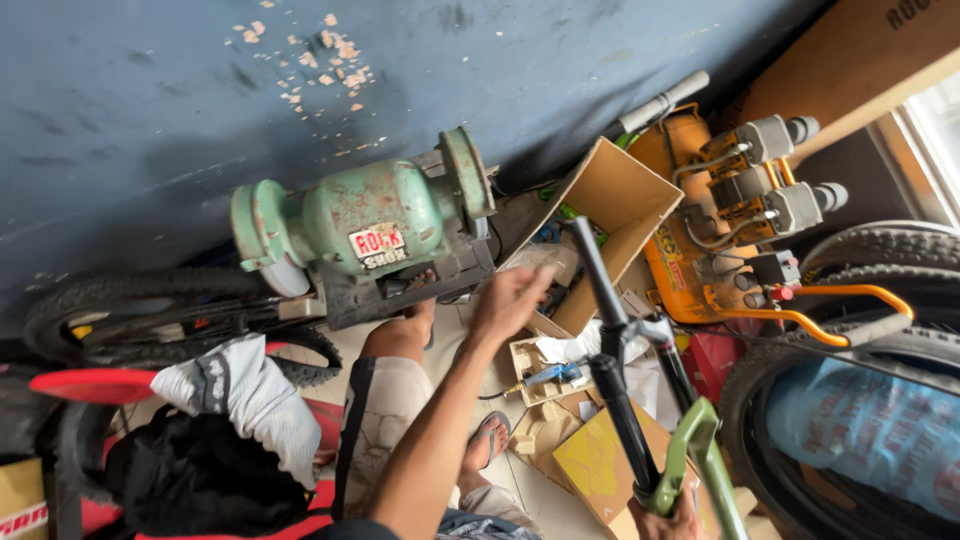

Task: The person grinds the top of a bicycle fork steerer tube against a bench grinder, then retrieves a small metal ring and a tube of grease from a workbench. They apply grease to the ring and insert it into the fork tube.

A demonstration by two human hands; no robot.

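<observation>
Head view, looking down over the person's knee and sandalled foot into a crowded corner of a workshop.

The left hand [508, 297] is stretched forward with its fingers loosely spread and grasps nothing; it hovers just beside the front edge of the green bench grinder [365, 225] and just left of the open cardboard box [615, 195]. Whether a fingertip touches the grinder's base cannot be told, since the hand is blurred.

The right hand [668, 520] sits at the near edge of the view, only partly visible, and is closed around the lower end of a bicycle suspension fork [622, 375]. The fork's black steerer tube slants up and away toward the box, while its olive-green leg [700, 450] runs down to the gripping hand.

The grinder stands against the blue wall [150, 100], its grinding wheel toward the left. Right of the box lies an orange air compressor [735, 215] with grey cylinders and an orange handle. A knobbly tyre [880, 250] leans at the far right, another tyre [150, 300] lies at the left behind the grinder. A white and grey cloth [245, 395] rests over dark fabric at the near left. A yellow carton [595, 460] and a small beige tray [535, 360] lie on the floor between the leg and the fork.
</observation>
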